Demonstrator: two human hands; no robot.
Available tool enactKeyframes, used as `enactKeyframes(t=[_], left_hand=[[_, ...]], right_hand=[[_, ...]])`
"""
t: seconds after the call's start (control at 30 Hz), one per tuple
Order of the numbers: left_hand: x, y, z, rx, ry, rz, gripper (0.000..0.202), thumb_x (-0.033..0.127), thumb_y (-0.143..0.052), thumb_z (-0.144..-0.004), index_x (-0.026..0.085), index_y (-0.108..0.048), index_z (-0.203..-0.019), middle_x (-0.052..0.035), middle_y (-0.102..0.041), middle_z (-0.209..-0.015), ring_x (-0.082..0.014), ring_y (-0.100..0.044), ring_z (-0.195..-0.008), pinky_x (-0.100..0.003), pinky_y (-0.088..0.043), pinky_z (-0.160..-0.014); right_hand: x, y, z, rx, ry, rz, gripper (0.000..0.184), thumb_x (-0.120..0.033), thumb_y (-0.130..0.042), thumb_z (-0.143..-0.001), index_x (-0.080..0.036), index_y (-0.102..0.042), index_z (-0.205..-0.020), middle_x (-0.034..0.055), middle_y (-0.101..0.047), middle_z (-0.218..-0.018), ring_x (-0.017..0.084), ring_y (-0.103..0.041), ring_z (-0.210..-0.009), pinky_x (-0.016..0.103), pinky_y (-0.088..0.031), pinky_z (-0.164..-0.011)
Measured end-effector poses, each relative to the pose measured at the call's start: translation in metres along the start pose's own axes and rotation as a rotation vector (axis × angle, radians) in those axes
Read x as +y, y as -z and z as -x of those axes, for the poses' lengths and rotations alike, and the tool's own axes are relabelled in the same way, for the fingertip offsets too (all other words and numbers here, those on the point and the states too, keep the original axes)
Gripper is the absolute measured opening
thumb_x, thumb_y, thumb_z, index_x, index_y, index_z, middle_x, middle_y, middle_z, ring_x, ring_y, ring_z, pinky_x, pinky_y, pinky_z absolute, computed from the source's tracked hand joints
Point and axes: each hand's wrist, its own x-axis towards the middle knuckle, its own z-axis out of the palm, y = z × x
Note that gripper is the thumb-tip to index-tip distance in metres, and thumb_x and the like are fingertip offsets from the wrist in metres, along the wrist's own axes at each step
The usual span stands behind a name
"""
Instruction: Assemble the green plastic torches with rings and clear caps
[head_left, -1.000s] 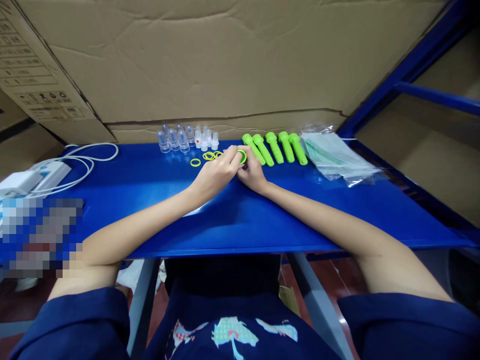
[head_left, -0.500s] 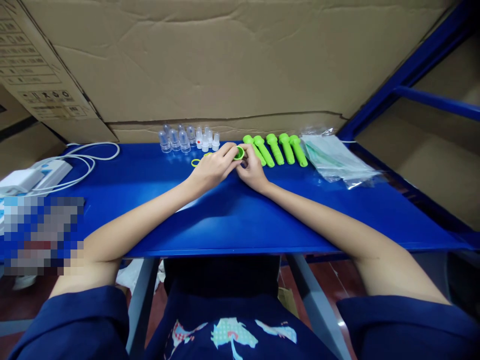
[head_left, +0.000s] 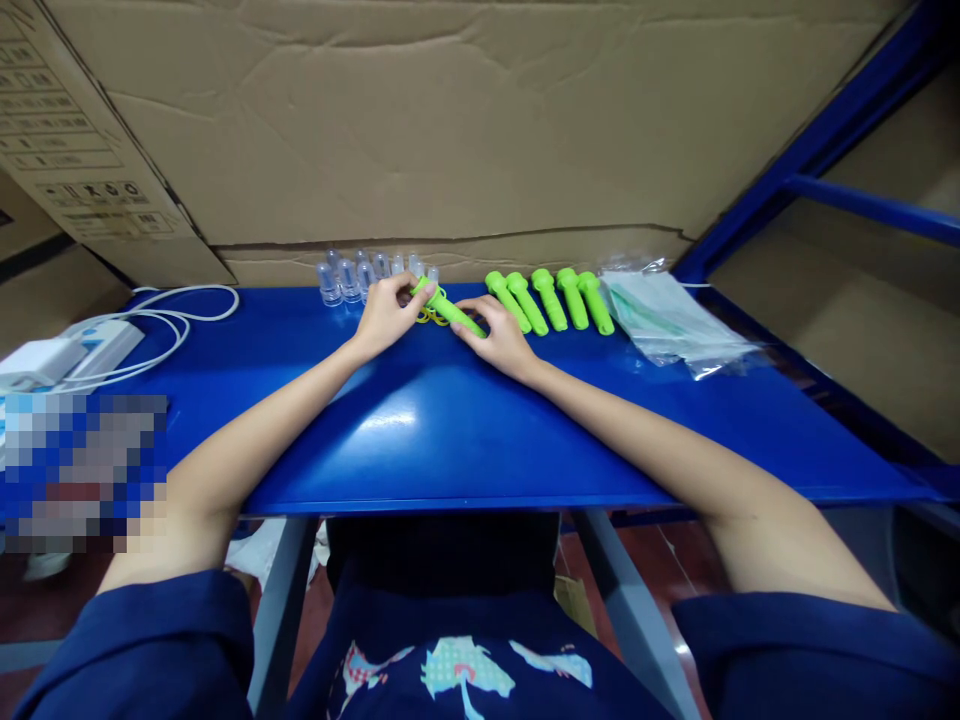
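Observation:
A lime-green plastic flashlight casing is held slantwise just above the blue table, its wide head up and to the left. Around the wide head the fingers of my left hand are closed. My right hand grips the narrow end with thumb and fingers. Partly covered by the casing, several yellow-green rings lie on the table beneath it. Several more green casings lie in a row right of my right hand. Behind my left hand stand clear domed plastic pieces and small white-based clear pieces, partly hidden.
Clear plastic bags with whitish and green contents lie at the right. A white power strip with a looped cable is at the left. Cardboard walls off the back of the blue table.
The casing has turned from its hollow end facing me to a slanted side view. My left hand has moved left to its wide head, while my right hand stays near the same place.

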Motion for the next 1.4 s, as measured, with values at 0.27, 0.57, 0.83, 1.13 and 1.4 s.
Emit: enactKeyframes(t=[0.27, 0.57, 0.83, 1.13, 1.4], left_hand=[[-0.02, 0.003, -0.003, -0.009, 0.085, 0.033, 0.054, 0.068, -0.056, -0.093, 0.017, -0.064, -0.078, -0.0047, -0.067, -0.074, -0.0159, -0.062, -0.071, -0.03, -0.05, -0.072], [-0.043, -0.005, -0.006, -0.01, 0.018, 0.209, 0.063, 0.08, -0.044, -0.091, 0.022, -0.055, -0.112, -0.0057, -0.067, -0.089, -0.0212, -0.069, -0.088, -0.039, -0.055, -0.086], [-0.024, -0.004, -0.003, 0.006, -0.128, 0.288, 0.056, 0.071, -0.054, -0.093, 0.021, -0.056, -0.117, -0.01, -0.07, -0.108, -0.0207, -0.071, -0.1, -0.038, -0.056, -0.094], [-0.013, -0.007, 0.0, -0.017, -0.164, 0.283, 0.058, 0.068, -0.061, -0.09, 0.019, -0.055, -0.121, -0.0121, -0.07, -0.116, -0.0222, -0.072, -0.106, -0.036, -0.057, -0.091], [0.003, -0.001, 0.002, -0.079, -0.042, 0.142, 0.061, 0.069, -0.051, -0.096, 0.021, -0.05, -0.133, -0.0145, -0.066, -0.126, -0.0224, -0.068, -0.116, -0.032, -0.056, -0.094]], right_hand=[[-0.014, 0.006, 0.001, -0.262, 0.036, 0.334, 0.048, -0.029, -0.052, -0.096, -0.009, -0.06, -0.138, 0.0175, -0.069, -0.114, 0.032, -0.065, -0.105, 0.046, -0.05, -0.095], [-0.015, 0.008, 0.0, -0.274, 0.02, 0.452, 0.047, -0.032, -0.052, -0.1, -0.009, -0.058, -0.141, 0.0188, -0.067, -0.119, 0.032, -0.064, -0.107, 0.043, -0.049, -0.095], [-0.013, 0.009, 0.0, -0.226, 0.001, 0.42, 0.041, -0.032, -0.054, -0.099, -0.006, -0.062, -0.131, 0.0198, -0.068, -0.117, 0.034, -0.064, -0.106, 0.045, -0.05, -0.095], [-0.014, 0.005, 0.003, -0.205, -0.013, 0.423, 0.043, -0.035, -0.057, -0.098, -0.006, -0.062, -0.13, 0.0201, -0.071, -0.114, 0.035, -0.065, -0.102, 0.046, -0.051, -0.094], [-0.013, 0.005, 0.004, -0.17, -0.002, 0.33, 0.042, -0.036, -0.058, -0.097, -0.01, -0.063, -0.13, 0.0191, -0.071, -0.121, 0.033, -0.065, -0.108, 0.046, -0.05, -0.097]])
